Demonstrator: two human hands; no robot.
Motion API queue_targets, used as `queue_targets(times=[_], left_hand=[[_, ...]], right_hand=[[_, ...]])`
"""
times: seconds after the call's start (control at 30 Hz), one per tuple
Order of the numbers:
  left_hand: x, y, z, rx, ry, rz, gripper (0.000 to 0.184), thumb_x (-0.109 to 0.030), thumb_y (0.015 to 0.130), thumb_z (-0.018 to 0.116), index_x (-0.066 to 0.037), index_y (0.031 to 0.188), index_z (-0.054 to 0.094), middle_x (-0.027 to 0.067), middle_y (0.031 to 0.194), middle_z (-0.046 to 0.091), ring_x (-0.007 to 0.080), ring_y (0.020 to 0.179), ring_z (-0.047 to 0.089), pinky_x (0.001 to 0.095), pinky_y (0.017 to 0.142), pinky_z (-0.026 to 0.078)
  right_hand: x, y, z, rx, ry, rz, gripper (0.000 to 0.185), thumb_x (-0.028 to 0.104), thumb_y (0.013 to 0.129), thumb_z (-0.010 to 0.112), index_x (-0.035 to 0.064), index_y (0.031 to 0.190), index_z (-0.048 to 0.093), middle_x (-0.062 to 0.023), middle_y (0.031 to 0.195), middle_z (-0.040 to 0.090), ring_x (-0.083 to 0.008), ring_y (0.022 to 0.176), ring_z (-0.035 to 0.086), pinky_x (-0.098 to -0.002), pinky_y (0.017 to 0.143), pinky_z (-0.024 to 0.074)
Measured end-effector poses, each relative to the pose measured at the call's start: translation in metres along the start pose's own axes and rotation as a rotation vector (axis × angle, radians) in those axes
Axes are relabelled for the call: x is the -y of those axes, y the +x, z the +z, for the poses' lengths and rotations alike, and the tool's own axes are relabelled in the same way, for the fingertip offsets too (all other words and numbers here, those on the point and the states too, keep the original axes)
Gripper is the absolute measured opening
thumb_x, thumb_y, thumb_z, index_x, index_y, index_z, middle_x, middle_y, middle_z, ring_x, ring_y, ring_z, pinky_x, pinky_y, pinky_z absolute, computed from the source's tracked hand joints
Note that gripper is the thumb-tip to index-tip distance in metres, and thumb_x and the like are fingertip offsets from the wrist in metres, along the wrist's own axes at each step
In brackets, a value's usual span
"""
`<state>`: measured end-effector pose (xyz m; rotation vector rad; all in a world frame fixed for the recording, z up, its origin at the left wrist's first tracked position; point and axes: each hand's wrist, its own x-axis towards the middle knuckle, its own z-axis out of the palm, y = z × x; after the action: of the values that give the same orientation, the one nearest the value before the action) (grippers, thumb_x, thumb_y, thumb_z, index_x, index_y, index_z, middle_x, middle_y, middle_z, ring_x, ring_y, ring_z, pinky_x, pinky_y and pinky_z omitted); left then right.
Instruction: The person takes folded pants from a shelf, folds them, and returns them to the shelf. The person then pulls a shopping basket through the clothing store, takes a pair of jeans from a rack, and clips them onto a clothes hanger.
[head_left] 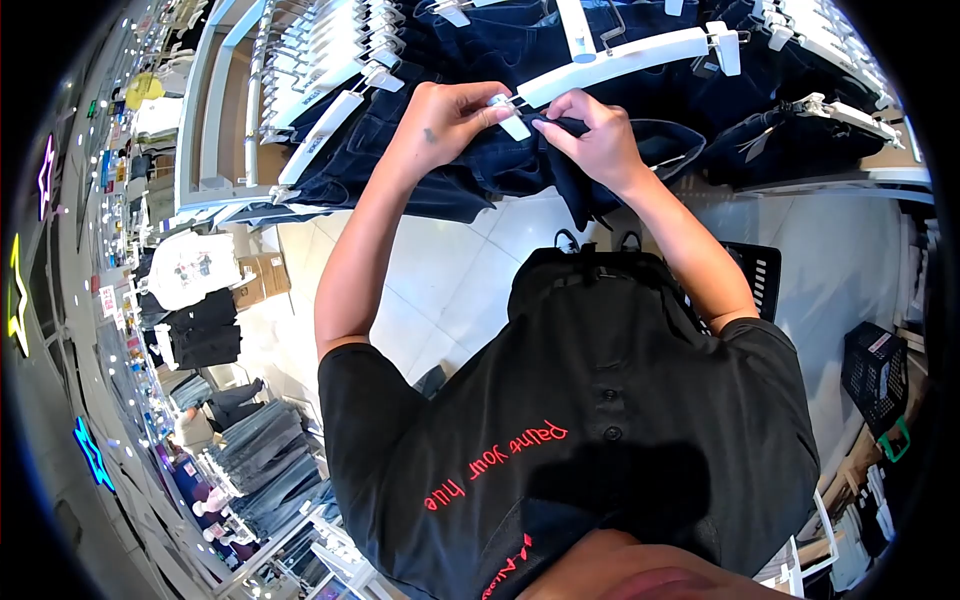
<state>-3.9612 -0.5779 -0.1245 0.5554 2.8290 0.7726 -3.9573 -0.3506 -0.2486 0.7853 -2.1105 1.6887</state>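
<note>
A white clip hanger [620, 62] hangs at the top centre, with dark blue jeans [480, 160] below it. My left hand [450, 120] pinches the white clip [511, 118] at the hanger's left end between thumb and fingers. Just right of that clip, my right hand [590, 135] has thumb and forefinger closed on the edge of the dark jeans, under the hanger bar. The clip at the hanger's right end [727, 48] is untouched. Whether the left clip's jaws are parted, I cannot tell.
More white hangers [325, 60] crowd the rack at the upper left, others at the upper right. A black basket [875, 375] stands at the right. Folded jeans [262, 450], a cardboard box [262, 281] and a person in the distance appear at the left.
</note>
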Motion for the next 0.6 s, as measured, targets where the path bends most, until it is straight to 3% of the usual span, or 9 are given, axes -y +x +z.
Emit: queue_targets(times=[0.13, 0.3, 0.33, 0.37, 0.43, 0.47, 0.6], left_hand=[[0.002, 0.003, 0.001, 0.000, -0.038, 0.030, 0.033, -0.028, 0.097, 0.079, -0.007, 0.122, 0.081, 0.0136, 0.097, 0.081, 0.0195, 0.086, 0.079, 0.0312, 0.081, 0.062], [0.009, 0.000, 0.016, -0.033, -0.247, -0.022, 0.041, -0.026, 0.096, 0.080, -0.005, 0.131, 0.075, 0.0148, 0.108, 0.080, 0.0240, 0.098, 0.079, 0.0362, 0.094, 0.062], [0.013, -0.004, 0.021, -0.065, -0.372, 0.002, 0.059, -0.026, 0.089, 0.087, -0.006, 0.140, 0.068, 0.0172, 0.117, 0.078, 0.0275, 0.106, 0.077, 0.0383, 0.094, 0.061], [0.015, -0.011, 0.027, -0.142, -0.306, 0.075, 0.073, -0.029, 0.082, 0.092, -0.007, 0.145, 0.062, 0.0170, 0.122, 0.076, 0.0306, 0.113, 0.074, 0.0429, 0.100, 0.059], [0.016, -0.024, 0.036, -0.201, -0.186, -0.044, 0.078, -0.032, 0.077, 0.095, -0.007, 0.143, 0.061, 0.0148, 0.120, 0.075, 0.0304, 0.116, 0.073, 0.0434, 0.100, 0.059], [0.019, -0.028, 0.042, -0.257, -0.201, -0.066, 0.063, -0.030, 0.076, 0.095, -0.005, 0.127, 0.069, 0.0133, 0.109, 0.077, 0.0276, 0.106, 0.075, 0.0399, 0.093, 0.060], [0.027, -0.036, 0.062, -0.328, -0.266, -0.172, 0.051, -0.028, 0.077, 0.095, -0.003, 0.114, 0.073, 0.0125, 0.102, 0.077, 0.0245, 0.095, 0.076, 0.0368, 0.085, 0.060]], right_hand=[[0.008, -0.001, 0.007, -0.079, -0.021, 0.060, 0.025, 0.016, 0.088, 0.086, 0.0028, 0.099, 0.068, -0.0119, 0.087, 0.079, -0.0272, 0.084, 0.081, -0.0310, 0.078, 0.0631], [0.006, -0.006, 0.007, -0.152, -0.072, 0.093, 0.025, 0.016, 0.087, 0.088, 0.0039, 0.097, 0.068, -0.0117, 0.087, 0.079, -0.0248, 0.081, 0.080, -0.0296, 0.071, 0.0603], [0.003, -0.008, 0.008, -0.166, -0.064, 0.059, 0.024, 0.014, 0.086, 0.088, 0.0038, 0.097, 0.069, -0.0109, 0.088, 0.080, -0.0238, 0.081, 0.080, -0.0301, 0.069, 0.0591], [0.000, -0.008, 0.007, -0.166, -0.070, 0.053, 0.024, 0.014, 0.086, 0.088, 0.0038, 0.097, 0.069, -0.0109, 0.088, 0.080, -0.0238, 0.081, 0.080, -0.0301, 0.069, 0.0591], [-0.003, -0.009, 0.005, -0.159, -0.074, 0.036, 0.023, 0.014, 0.086, 0.088, 0.0035, 0.097, 0.070, -0.0101, 0.089, 0.080, -0.0239, 0.081, 0.080, -0.0303, 0.071, 0.0594], [-0.006, -0.010, 0.005, -0.141, -0.061, 0.044, 0.021, 0.013, 0.087, 0.087, 0.0034, 0.098, 0.072, -0.0098, 0.090, 0.080, -0.0241, 0.083, 0.080, -0.0303, 0.072, 0.0596], [-0.003, -0.010, 0.010, -0.119, -0.074, 0.075, 0.023, 0.015, 0.087, 0.087, 0.0032, 0.098, 0.072, -0.0095, 0.091, 0.080, -0.0258, 0.087, 0.080, -0.0313, 0.074, 0.0601]])
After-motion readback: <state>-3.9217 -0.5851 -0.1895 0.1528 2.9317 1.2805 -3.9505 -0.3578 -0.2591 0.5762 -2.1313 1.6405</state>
